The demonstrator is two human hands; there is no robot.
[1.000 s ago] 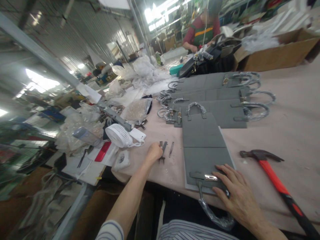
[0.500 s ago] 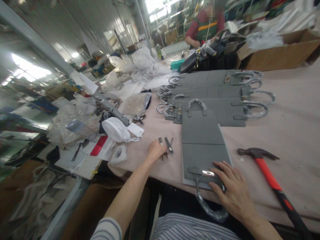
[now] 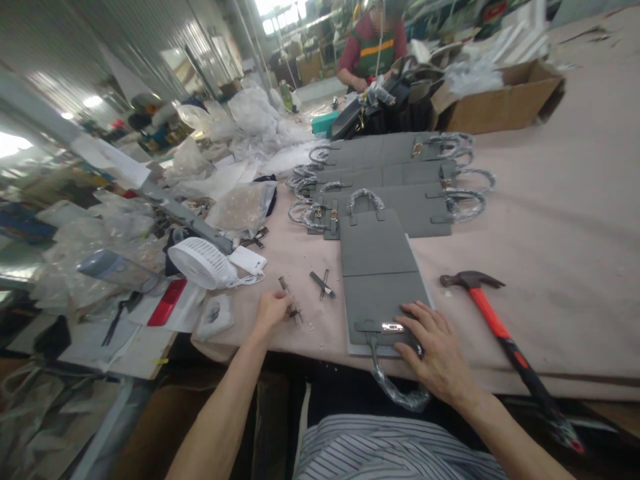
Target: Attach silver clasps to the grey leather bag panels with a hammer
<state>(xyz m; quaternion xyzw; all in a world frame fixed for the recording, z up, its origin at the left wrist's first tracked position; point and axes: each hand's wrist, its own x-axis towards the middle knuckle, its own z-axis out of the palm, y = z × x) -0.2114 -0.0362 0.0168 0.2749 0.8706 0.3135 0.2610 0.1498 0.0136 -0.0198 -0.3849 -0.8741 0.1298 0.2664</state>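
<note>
My left hand [image 3: 273,312] is on the table with thumb and fingertips pinched at some slim dark metal pieces [image 3: 297,315], partly hidden by the fingers. Just right of it, two more small metal pieces [image 3: 323,285] lie crossed. My right hand [image 3: 434,347] rests with spread fingers on the near end of a grey handbag panel [image 3: 381,257], beside its shiny metal clasp plate [image 3: 393,327]. A plastic-wrapped handle [image 3: 400,393] hangs from this panel over the table edge.
Several grey handbag pieces [image 3: 395,208] with wrapped handles lie behind the panel. A red-handled claw hammer [image 3: 493,317] lies at right. At left stand a white fan [image 3: 203,262] and a red phone-like object [image 3: 167,302]. Farther back are a cardboard box [image 3: 500,107] and a co-worker [image 3: 373,50].
My left hand has moved left, away from the two crossed metal pieces, and the pieces at its fingers moved with it. My right hand stays on the panel. The camera view has shifted right.
</note>
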